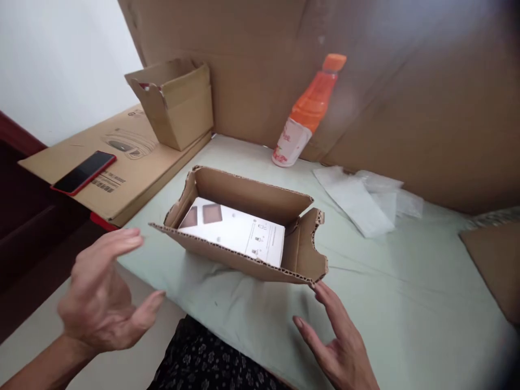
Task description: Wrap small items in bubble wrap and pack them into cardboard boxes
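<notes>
An open-topped cardboard box point(239, 257) stands on the pale green cloth in front of me. Inside it lies a white printed carton point(231, 230) with two brown squares and small diagrams on its face. My left hand point(105, 298) hovers left of the box, thumb and fingers spread, holding nothing. At the box's near right corner is my right hand point(337, 341); its fingertips reach the corner's edge and the thumb is held apart. Whether those fingertips press on the cardboard I cannot tell.
A bottle of orange drink point(306, 114) leans at the back by a cardboard panel point(252, 65). White plastic wrapping point(357, 200) lies to its right. On the left, a flat carton point(134, 195) carries a phone point(84, 172) and a second open box point(187, 108). Pale green cloth point(426, 303) covers the surface.
</notes>
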The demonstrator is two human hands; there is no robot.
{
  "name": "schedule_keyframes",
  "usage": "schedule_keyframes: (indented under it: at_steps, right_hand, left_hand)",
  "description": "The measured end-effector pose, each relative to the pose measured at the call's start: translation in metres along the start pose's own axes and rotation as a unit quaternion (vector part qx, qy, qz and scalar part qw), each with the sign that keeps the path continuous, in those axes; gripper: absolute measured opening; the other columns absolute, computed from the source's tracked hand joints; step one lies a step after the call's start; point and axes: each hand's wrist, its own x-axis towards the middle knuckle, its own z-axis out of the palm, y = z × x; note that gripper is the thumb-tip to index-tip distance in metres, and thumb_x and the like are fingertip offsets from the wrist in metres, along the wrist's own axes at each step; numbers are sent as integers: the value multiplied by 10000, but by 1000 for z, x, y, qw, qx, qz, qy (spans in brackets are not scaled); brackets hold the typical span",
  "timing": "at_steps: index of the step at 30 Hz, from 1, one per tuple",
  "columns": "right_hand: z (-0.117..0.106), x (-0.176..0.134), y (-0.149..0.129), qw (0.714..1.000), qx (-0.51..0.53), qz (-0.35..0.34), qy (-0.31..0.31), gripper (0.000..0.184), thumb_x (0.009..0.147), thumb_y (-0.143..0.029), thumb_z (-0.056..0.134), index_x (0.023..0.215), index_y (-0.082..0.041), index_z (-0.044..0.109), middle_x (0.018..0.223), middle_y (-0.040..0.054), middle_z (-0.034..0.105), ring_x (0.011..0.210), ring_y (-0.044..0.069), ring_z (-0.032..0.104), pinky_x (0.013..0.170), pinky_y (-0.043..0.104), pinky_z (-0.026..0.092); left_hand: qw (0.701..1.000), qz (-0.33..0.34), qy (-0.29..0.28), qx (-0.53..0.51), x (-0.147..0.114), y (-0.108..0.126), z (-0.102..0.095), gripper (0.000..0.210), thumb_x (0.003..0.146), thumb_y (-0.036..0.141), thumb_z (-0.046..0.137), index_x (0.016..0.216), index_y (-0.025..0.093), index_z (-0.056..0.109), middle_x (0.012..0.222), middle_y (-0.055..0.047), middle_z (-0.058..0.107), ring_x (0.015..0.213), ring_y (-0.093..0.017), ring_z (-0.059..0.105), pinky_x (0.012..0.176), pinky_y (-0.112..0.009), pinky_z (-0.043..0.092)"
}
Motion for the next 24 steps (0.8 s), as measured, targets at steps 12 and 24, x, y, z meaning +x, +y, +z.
schedule_keyframes:
  at_steps: [12,24]
  right_hand:
    - [39,70,12,992,129,7,-8,583,970,-460,566,1476,-199,438,1280,173,669,1144,331,675,894,468,605]
    - [52,224,136,976,130,166,57,520,844,-364,502,1302,-128,571,1208,169,687,1063,296,642,932,470,529]
  left_hand:
    - [901,-351,-197,-164,13,-40,121,513,759,509,755,1140,196,613,1124,-106,719,1009,-288,717,876,-445,617]
    - [932,-251,-162,-207,116,-73,318,318,720,197,591,1037,177,603,945,-52,661,949,-230,664,991,-451,550]
